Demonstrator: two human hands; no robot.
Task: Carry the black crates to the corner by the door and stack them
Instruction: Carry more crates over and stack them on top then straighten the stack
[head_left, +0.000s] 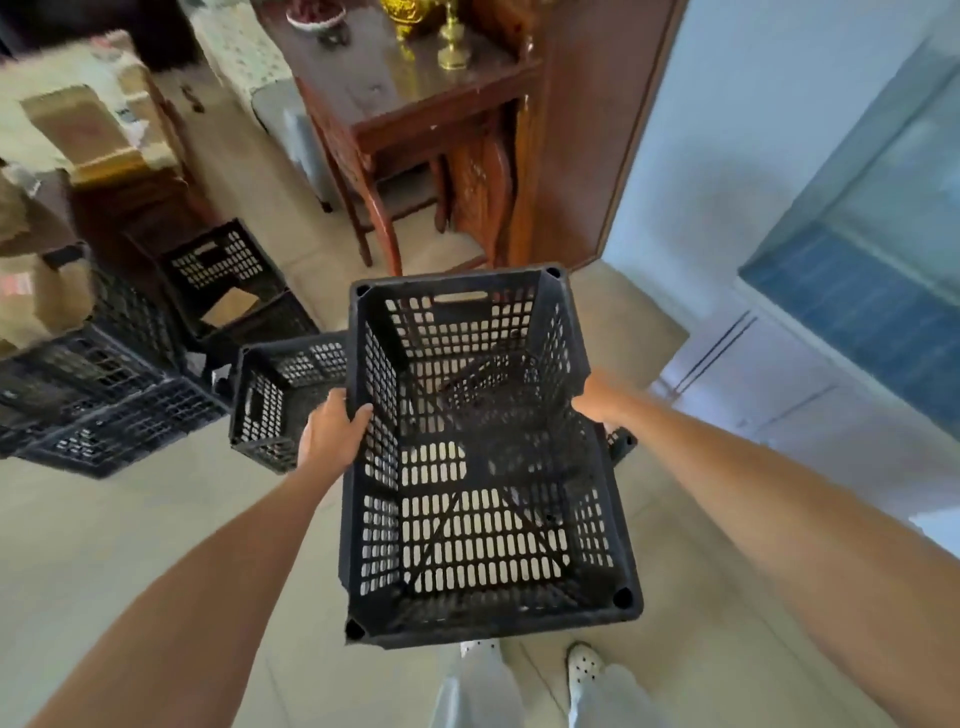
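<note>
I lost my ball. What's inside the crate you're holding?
Nothing: the held crate is empty, floor showing through its holes. Something black beneath its far half is mostly covered.

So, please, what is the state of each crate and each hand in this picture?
carried crate: upright, empty, lifted off the floor.
left hand: grips the crate's left rim.
right hand: holds its right side.
crate on the floor: upright, empty, untouched.
crates at far left: on the floor, blurred.

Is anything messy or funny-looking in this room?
Yes. The floor crates on the left lie jumbled at different angles instead of in a neat stack. The held crate looks fine. The left hand and right hand grip its sides.
</note>
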